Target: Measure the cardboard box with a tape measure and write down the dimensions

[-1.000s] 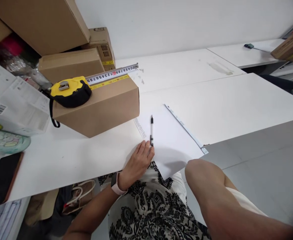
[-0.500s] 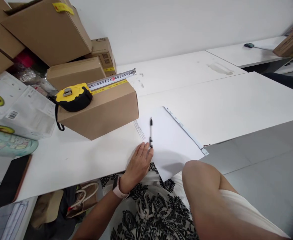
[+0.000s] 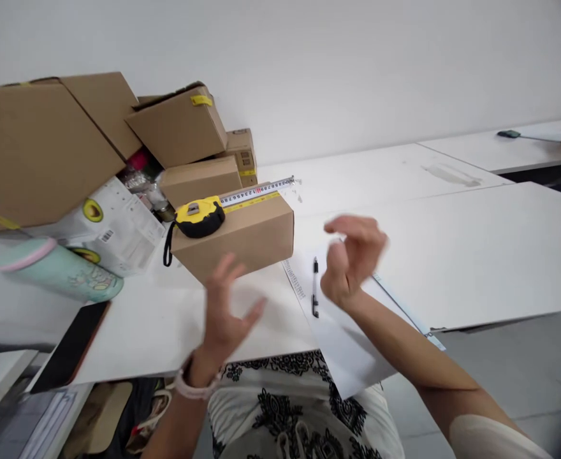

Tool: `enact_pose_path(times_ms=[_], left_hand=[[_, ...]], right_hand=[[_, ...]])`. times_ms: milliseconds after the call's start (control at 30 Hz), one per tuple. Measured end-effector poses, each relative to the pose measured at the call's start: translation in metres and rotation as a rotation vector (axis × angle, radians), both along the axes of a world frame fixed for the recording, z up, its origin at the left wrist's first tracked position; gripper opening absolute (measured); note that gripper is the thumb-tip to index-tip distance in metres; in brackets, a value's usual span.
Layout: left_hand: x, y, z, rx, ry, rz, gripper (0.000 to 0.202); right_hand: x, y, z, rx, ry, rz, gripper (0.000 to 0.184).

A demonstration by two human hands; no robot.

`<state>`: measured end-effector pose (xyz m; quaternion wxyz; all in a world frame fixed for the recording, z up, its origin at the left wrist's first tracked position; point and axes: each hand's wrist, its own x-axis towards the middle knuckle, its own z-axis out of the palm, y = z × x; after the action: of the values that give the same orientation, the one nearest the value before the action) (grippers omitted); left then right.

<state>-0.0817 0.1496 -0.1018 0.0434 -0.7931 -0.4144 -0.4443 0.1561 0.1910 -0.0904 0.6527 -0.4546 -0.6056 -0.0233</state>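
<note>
My left hand [image 3: 225,312] is raised above the table edge, fingers spread and holding nothing, just in front of a small cardboard box [image 3: 242,242]. A yellow tape measure [image 3: 199,217] lies on that box with its blade pulled out along the top edge. My right hand [image 3: 352,258] hovers over a white sheet of paper [image 3: 342,331], fingers loosely curled and blurred, with nothing in it. A black pen [image 3: 315,287] lies on the paper between my two hands.
Large cardboard boxes [image 3: 46,146] are stacked at the left, with white printed cartons [image 3: 113,223] below them. A mint bottle [image 3: 55,271] lies on its side beside a dark phone [image 3: 72,347]. The white table [image 3: 476,248] stretches to the right.
My left hand has lifted off the paper beside the pen. My right hand has come up into view over the sheet. The view has tilted upward and shifted.
</note>
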Motion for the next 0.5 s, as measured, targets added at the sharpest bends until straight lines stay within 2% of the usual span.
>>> enact_pose_path(times_ms=[33, 100, 167, 233, 300, 367, 433, 500], left_hand=[[-0.017, 0.015, 0.014, 0.054, -0.096, 0.089, 0.064], [-0.05, 0.049, 0.038, 0.065, -0.252, 0.161, 0.074], [-0.075, 0.082, 0.054, -0.053, -0.348, 0.137, 0.087], [-0.09, 0.108, 0.063, -0.261, -0.394, 0.063, 0.105], [-0.096, 0.124, 0.068, -0.432, -0.371, -0.016, 0.122], [-0.094, 0.129, 0.073, -0.514, -0.292, -0.057, 0.132], [-0.088, 0.129, 0.079, -0.542, -0.221, -0.043, 0.134], [-0.081, 0.128, 0.083, -0.56, -0.213, 0.014, 0.125]], right_hand=[[0.005, 0.022, 0.004, -0.018, 0.134, -0.014, 0.035], [0.018, 0.067, 0.005, -0.177, 0.337, 0.048, 0.041], [0.028, 0.108, 0.0, -0.366, 0.491, 0.148, 0.05], [0.032, 0.139, -0.008, -0.49, 0.593, 0.241, 0.056], [0.029, 0.159, -0.012, -0.547, 0.699, 0.328, 0.059], [0.021, 0.17, -0.01, -0.549, 0.809, 0.417, 0.059], [0.011, 0.176, -0.005, -0.527, 0.887, 0.516, 0.058], [0.001, 0.179, 0.002, -0.504, 0.917, 0.605, 0.056]])
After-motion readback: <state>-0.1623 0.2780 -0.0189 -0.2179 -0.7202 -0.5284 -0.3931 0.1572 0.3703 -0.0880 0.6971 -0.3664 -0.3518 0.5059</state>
